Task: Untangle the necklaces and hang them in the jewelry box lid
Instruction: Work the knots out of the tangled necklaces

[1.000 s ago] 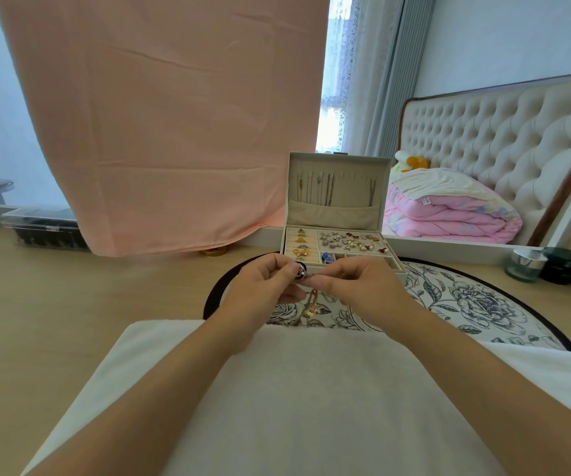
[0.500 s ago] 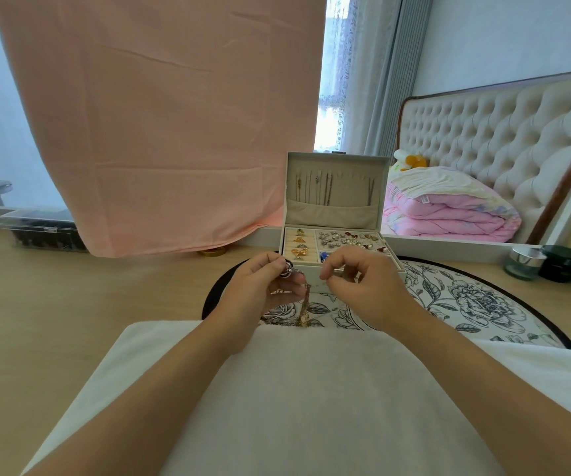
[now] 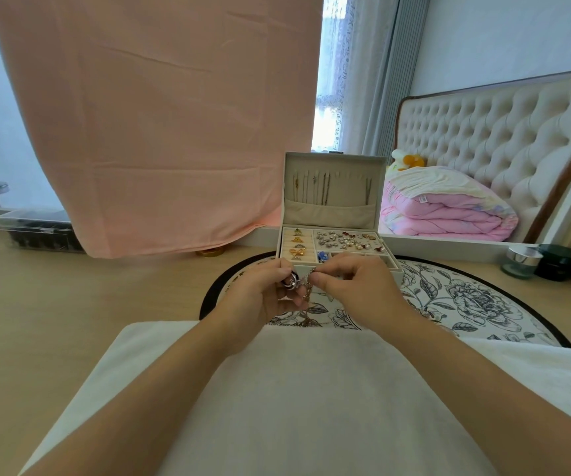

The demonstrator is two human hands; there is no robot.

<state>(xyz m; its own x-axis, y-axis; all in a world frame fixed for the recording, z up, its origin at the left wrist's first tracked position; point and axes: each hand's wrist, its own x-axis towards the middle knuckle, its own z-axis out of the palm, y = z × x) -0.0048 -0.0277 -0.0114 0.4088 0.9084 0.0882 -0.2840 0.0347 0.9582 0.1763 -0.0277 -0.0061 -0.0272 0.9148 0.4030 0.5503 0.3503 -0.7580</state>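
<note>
wood table (image 3: 71, 321), jewelry box (image 3: 332, 214), perhaps mirror (image 3: 483, 142)

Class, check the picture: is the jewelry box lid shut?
No, the lid stands upright and open with chains hanging inside, while the left hand and right hand pinch the tangled necklaces before it.

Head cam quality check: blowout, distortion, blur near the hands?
Head view: window blown out white beside the pink cloth; strong wide-angle bowing, headboard edge curves, forearms stretch toward the bottom corners; soft even daylight, no hard shadows; left hand and right hand reasonably sharp, but the necklace chains pinched between them are too fine to resolve.
</note>
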